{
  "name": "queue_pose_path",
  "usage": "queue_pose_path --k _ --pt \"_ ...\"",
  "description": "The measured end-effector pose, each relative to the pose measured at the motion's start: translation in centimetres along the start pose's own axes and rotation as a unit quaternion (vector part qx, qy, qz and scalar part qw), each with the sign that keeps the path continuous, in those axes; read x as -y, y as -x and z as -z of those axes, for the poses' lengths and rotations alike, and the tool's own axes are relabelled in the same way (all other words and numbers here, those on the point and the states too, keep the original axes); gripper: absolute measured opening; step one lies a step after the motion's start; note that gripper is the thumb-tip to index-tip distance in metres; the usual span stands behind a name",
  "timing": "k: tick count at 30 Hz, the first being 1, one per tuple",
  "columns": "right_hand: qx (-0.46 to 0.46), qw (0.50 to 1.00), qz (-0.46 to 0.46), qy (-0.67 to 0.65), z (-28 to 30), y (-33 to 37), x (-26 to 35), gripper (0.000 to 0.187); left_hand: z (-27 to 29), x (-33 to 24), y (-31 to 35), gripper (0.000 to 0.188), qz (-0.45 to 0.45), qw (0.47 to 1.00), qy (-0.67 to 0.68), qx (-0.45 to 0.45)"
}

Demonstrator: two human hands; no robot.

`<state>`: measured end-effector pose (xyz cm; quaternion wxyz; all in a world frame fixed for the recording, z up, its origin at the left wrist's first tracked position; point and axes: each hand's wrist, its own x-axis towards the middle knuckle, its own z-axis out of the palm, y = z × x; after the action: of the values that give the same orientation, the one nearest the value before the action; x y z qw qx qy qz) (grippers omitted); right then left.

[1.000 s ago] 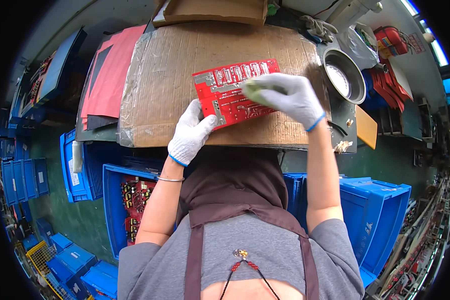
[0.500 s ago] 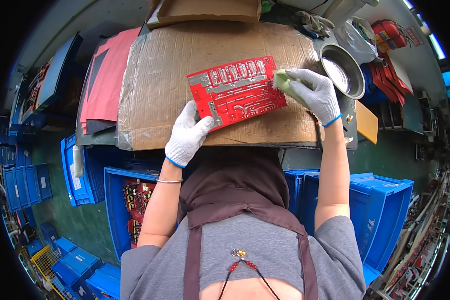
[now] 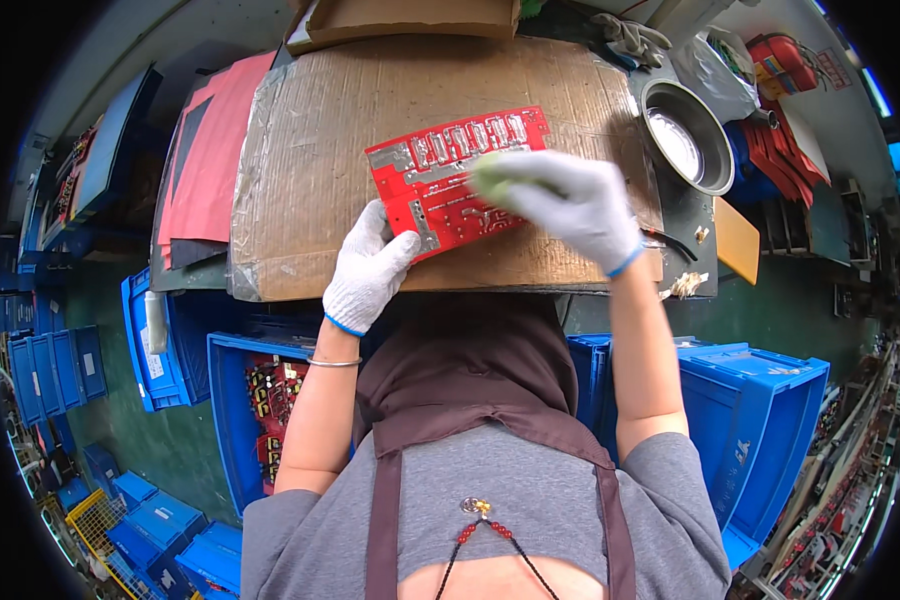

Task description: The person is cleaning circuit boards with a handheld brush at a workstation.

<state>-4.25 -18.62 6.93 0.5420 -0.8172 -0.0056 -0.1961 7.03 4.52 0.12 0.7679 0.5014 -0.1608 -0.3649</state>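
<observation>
A red circuit board point(image 3: 440, 190) with silvery solder tracks is tilted over a sheet of brown cardboard point(image 3: 310, 150). My left hand point(image 3: 370, 262), in a white knit glove, grips the board's lower left corner, thumb on top. In my gloved right hand point(image 3: 575, 200) is a light green brush point(image 3: 500, 180), smeared by motion. It lies across the middle of the board, and the glove covers the board's right part. The brush's bristles cannot be made out now.
A round metal bowl point(image 3: 715, 175) stands right of the cardboard, near a pair of pliers point(image 3: 675, 243) and an orange-yellow board point(image 3: 735, 245). Red sheets point(image 3: 215, 160) lie at the left. Blue crates point(image 3: 760, 400) flank me; one blue bin point(image 3: 225, 420) holds circuit boards. An open carton point(image 3: 410, 20) sits at the back.
My right hand has swept the brush leftward from the board's right edge to its middle. The board and my left hand have shifted slightly left.
</observation>
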Motion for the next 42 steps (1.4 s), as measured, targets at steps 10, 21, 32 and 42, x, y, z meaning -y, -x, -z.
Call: queue_pose_path --k 10,21,32,42 --pt "-0.062 0.992 -0.087 0.072 3.0 -0.6 -0.7 0.028 -0.6 -0.2 -0.1 0.044 0.007 1.000 0.020 -0.007" --pt "-0.077 0.884 0.031 0.461 -3.5 2.3 1.0 0.047 0.1 -0.2 -0.2 0.046 0.025 0.999 0.029 0.015" --pt "-0.053 0.904 -0.059 0.420 -7.2 3.1 2.2 0.046 0.4 0.0 -0.1 0.037 0.020 0.999 -0.030 0.001" --pt "-0.035 0.874 -0.052 0.482 -8.2 2.9 2.3 0.054 1.0 0.4 0.0 0.037 0.007 0.998 -0.062 0.007"
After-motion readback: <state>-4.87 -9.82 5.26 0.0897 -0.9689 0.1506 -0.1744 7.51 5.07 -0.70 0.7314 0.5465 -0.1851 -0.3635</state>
